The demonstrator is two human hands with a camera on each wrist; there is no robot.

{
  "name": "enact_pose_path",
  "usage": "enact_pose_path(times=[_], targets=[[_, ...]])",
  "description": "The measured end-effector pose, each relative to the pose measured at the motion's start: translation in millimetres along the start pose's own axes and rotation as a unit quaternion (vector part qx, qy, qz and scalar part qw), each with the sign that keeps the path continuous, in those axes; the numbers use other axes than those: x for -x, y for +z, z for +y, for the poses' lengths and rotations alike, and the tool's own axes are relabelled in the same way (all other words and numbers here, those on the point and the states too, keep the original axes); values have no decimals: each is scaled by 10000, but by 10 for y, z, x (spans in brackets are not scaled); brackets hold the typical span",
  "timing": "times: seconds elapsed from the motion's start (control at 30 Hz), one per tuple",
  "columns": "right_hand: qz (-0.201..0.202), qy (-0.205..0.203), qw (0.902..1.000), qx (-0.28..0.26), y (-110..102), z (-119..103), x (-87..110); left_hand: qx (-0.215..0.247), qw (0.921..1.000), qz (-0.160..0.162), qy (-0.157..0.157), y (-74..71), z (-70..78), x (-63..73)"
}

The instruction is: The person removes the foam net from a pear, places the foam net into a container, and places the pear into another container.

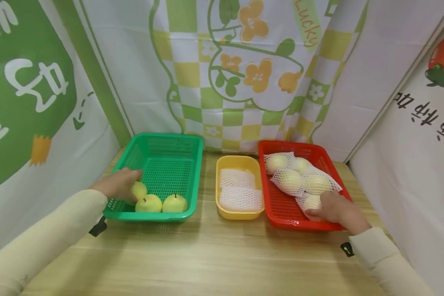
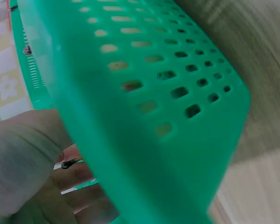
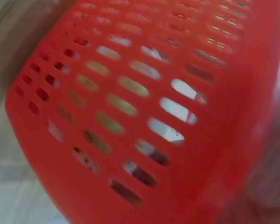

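My left hand point(image 1: 123, 183) reaches over the near left corner of a green basket point(image 1: 197, 176) and grips a bare yellow-green pear point(image 1: 138, 190). In the left wrist view the basket wall hides most of that grip; bent fingers point(image 2: 86, 200) show beside a dark stem. Two more bare pears, one in the middle point(image 1: 149, 203) and one at right point(image 1: 174, 203), lie along the near side. In a red basket point(image 1: 281, 223), my right hand point(image 1: 338, 209) holds a pear in a white foam net point(image 1: 310, 202) near the front right corner. The red wall mostly covers this hand in the right wrist view.
Several netted pears point(image 1: 289, 182) fill the back of the red basket. Between the baskets stands a yellow bin point(image 1: 240, 216) with white foam nets point(image 1: 240, 199) inside. All rest on a wooden table point(image 1: 222, 255), with a printed curtain point(image 1: 240, 119) behind and printed side walls.
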State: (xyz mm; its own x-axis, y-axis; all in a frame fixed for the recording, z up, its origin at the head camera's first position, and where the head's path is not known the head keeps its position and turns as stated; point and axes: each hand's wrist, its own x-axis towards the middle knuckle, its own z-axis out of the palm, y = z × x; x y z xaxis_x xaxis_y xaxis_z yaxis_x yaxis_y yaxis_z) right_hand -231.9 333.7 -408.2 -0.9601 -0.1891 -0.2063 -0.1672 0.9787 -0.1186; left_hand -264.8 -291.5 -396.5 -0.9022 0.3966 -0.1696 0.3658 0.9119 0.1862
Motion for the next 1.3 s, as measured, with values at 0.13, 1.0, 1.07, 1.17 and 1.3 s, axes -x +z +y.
enact_pose_path(times=[0.13, 1.0, 1.07, 1.17, 1.3], targets=[[30, 60, 10000, -64, 52, -20, -34, -38, 9993, -355, -95, -45, 40, -49], [-9, 53, 9997, -247, -63, 87, -46, 293, 9949, 624, 732, -191, 607, 352], [32, -84, 9997, -229, -149, 63, -9, 354, 9924, 747, 913, -140, 750, 386], [144, -262, 9995, -118, -274, 6, 31, 558, 9877, 887, 1162, -11, 952, 400], [356, -445, 9984, -64, -415, -96, 64, 684, 9821, 961, 1471, 228, 1175, 364]])
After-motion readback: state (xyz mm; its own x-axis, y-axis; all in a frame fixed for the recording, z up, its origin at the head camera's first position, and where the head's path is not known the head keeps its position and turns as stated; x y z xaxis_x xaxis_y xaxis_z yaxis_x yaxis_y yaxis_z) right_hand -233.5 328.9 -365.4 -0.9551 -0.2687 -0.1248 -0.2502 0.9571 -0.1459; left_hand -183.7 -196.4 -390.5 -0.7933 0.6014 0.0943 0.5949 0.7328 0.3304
